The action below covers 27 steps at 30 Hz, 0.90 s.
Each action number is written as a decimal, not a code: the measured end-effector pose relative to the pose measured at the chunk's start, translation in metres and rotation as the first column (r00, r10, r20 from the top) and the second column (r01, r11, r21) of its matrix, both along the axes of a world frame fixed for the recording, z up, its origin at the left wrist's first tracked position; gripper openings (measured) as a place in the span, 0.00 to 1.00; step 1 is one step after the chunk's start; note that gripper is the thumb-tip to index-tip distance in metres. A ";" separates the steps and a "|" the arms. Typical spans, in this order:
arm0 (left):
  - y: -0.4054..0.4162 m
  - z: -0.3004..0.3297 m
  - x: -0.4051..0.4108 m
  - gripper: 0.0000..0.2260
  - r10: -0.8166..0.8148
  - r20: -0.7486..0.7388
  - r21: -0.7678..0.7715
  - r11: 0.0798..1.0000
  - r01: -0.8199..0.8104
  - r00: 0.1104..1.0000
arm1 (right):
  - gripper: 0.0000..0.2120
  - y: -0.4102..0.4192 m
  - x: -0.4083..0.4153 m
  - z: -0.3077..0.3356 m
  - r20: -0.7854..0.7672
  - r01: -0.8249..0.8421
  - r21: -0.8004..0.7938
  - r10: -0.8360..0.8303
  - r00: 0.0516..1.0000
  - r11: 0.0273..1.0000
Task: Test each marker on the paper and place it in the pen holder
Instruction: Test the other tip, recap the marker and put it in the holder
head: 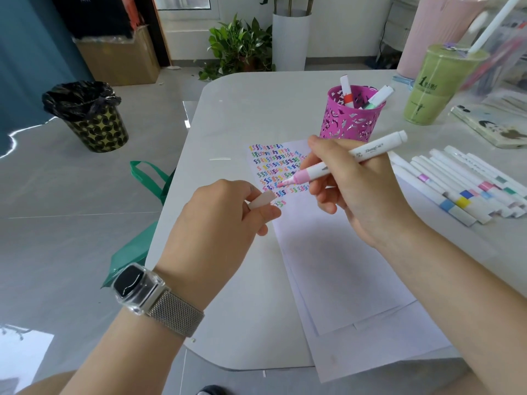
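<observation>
Right hand (pixel 353 189) grips pink marker (pixel 342 161); left hand (pixel 216 223) pinches cap (pixel 261 200).

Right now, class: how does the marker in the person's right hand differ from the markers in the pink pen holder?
The pink marker, held in the right hand, is uncapped, tilted with its tip down at the paper; its cap sits in the left hand. The two markers in the pen holder stand roughly upright, capped ends up. All have white barrels.

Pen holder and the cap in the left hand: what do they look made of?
Pen holder: likely thin painted metal, glossy magenta, with cut-out openwork. Cap: looks like matte white plastic, slightly translucent, pinched by the left hand.
</observation>
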<state>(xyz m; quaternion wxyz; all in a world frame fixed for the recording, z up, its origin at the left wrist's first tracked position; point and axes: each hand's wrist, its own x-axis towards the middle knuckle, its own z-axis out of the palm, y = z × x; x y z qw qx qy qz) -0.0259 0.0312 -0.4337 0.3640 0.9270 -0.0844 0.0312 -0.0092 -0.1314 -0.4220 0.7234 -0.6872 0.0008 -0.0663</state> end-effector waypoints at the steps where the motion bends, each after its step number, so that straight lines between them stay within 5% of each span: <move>1: 0.000 0.000 0.000 0.06 0.003 0.003 -0.005 1.000 -0.003 1.000 | 0.20 0.000 0.000 0.000 0.002 -0.004 0.002 0.004 1.000 1.000; 9: -0.003 0.004 -0.001 0.03 -0.069 0.012 -0.096 0.993 0.070 0.998 | 0.14 0.003 -0.001 -0.003 -0.033 -0.130 -0.020 0.130 0.991 0.991; 13: -0.006 0.012 -0.005 0.05 -0.114 0.024 -0.241 0.963 0.117 0.993 | 0.19 0.003 -0.004 0.001 0.017 -0.122 0.076 0.121 0.993 0.990; 22: -0.008 0.019 -0.011 0.13 -0.123 0.143 -0.193 0.970 0.150 0.982 | 0.25 0.013 -0.012 -0.006 0.094 -0.073 0.200 0.055 0.994 0.977; 27: -0.008 0.016 -0.014 0.13 -0.113 0.110 -0.200 0.971 0.134 0.987 | 0.19 0.015 -0.014 -0.013 0.095 -0.078 0.199 0.060 0.994 0.977</move>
